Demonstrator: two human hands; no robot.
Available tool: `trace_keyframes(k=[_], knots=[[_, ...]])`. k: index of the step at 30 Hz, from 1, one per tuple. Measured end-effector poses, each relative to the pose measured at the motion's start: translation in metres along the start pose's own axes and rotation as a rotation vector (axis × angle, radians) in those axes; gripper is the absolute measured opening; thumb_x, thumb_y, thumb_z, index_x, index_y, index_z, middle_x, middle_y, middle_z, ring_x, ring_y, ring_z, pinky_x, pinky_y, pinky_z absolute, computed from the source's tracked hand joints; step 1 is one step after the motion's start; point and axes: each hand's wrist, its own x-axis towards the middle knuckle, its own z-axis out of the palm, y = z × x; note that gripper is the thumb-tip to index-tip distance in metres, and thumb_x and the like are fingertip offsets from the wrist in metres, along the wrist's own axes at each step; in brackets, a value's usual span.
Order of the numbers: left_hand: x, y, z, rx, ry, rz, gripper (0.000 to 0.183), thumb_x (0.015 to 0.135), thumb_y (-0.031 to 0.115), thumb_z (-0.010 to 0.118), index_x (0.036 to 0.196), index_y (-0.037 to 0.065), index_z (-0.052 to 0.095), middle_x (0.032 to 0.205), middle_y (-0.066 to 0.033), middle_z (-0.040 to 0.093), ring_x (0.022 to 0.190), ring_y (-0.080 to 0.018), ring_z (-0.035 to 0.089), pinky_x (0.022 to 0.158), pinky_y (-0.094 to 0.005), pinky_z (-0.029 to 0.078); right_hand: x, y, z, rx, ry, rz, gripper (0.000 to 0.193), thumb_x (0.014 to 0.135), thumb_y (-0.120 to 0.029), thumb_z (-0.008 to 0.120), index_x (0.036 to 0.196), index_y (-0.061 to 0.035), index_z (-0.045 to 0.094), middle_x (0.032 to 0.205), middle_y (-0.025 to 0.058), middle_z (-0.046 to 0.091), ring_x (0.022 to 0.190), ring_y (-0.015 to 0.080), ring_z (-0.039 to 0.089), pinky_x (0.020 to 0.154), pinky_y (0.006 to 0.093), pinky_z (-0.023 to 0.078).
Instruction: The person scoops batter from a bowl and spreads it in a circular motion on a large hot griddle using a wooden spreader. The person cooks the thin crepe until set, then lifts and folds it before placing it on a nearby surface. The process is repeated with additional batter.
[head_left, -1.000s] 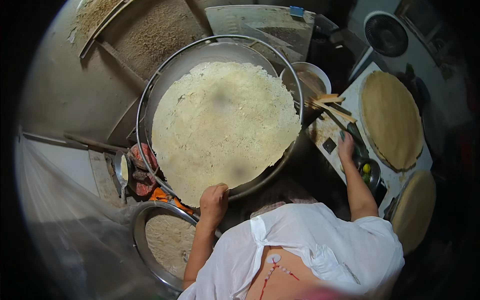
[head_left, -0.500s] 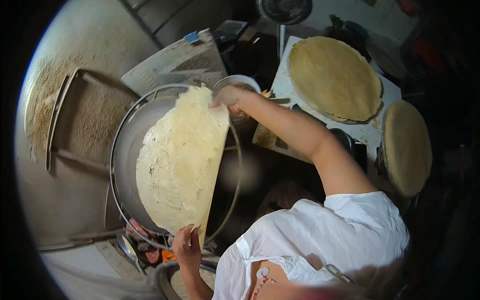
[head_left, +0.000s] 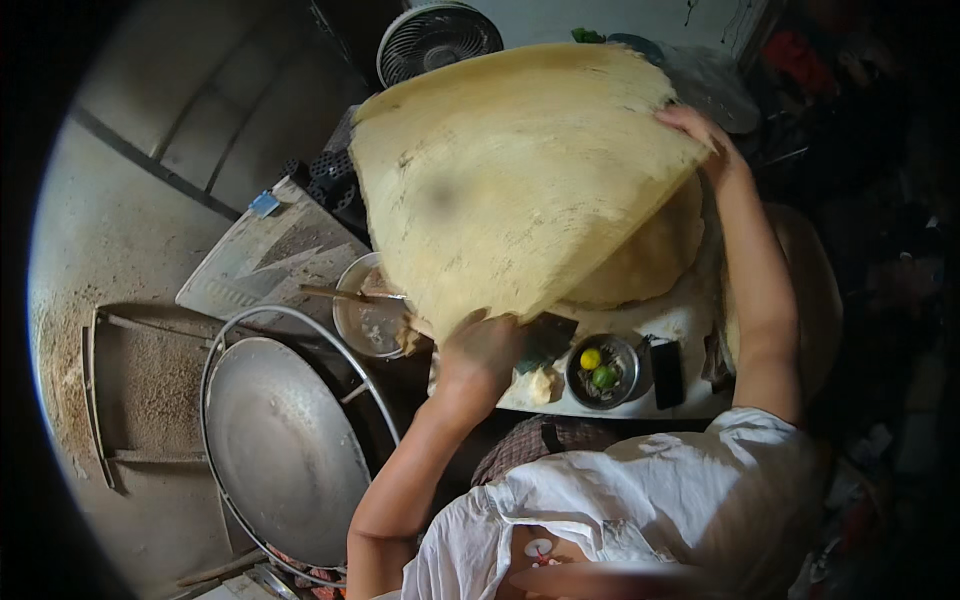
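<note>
The big sheet of flatbread hangs between both hands, spread beyond the left hand and to the left of the right hand. The left hand, blurred, grips its near corner; the right hand pinches its right edge. It partly covers another round flatbread on the white table; whether they touch is unclear. A small metal bowl holds yellow and green fruit. A pale-rimmed bowl has unclear brownish contents, with a stick across it.
</note>
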Motion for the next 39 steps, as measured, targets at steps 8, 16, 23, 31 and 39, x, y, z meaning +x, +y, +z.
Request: trace_keyframes(k=[8,16,23,31,39], knots=[[-0.008,-0.052,0.213,-0.004,-0.475,-0.088,0.059,0.08,0.023,0.063,0.131,0.003,0.04,0.126,-0.0228,0.052,0.113,-0.0381,0.052,0.095,-0.0463,0.041,0.008,0.307,-0.211,0.227,0.452,0.385,0.053,0.079,-0.02,0.074,0.123,-0.0031,0.05,0.119,0.0101,0.055,0.11,0.0224,0.053,0.088,0.0411,0.047],[-0.085,-0.062,0.14,-0.075,-0.804,-0.446,0.042,0.082,0.03,0.064,0.111,0.001,0.056,0.091,-0.0194,0.065,0.083,-0.0361,0.064,0.074,-0.0441,0.051,0.038,0.433,-0.281,0.182,0.328,0.35,0.009,0.078,-0.007,0.069,0.081,-0.0072,0.06,0.068,0.0008,0.056,0.053,0.0117,0.05,0.047,0.028,0.039],[-0.138,-0.044,0.112,-0.163,-0.573,-0.742,0.047,0.083,0.031,0.062,0.114,-0.004,0.058,0.105,-0.0214,0.064,0.095,-0.0353,0.063,0.086,-0.0417,0.049,0.041,0.394,-0.281,0.437,0.067,0.63,0.021,0.082,-0.019,0.064,0.099,-0.0075,0.06,0.092,0.0062,0.064,0.083,0.0196,0.058,0.07,0.0369,0.042],[-0.139,-0.041,0.115,-0.175,-0.567,-0.766,0.046,0.085,0.031,0.06,0.114,-0.004,0.057,0.108,-0.0225,0.063,0.099,-0.0359,0.061,0.086,-0.0415,0.049,0.073,0.322,-0.19,-0.329,0.704,0.629,0.034,0.086,-0.027,0.063,0.109,-0.002,0.06,0.1,0.0069,0.064,0.083,0.0195,0.061,0.068,0.045,0.05],[-0.132,-0.048,0.14,-0.143,-0.586,-0.696,0.042,0.084,0.033,0.061,0.111,0.0,0.058,0.096,-0.0218,0.065,0.088,-0.0374,0.063,0.079,-0.0446,0.05,0.035,0.228,-0.142,-0.364,0.784,-0.065,0.036,0.088,-0.021,0.066,0.112,0.0057,0.059,0.102,0.0083,0.066,0.086,0.0147,0.059,0.081,0.0292,0.046]])
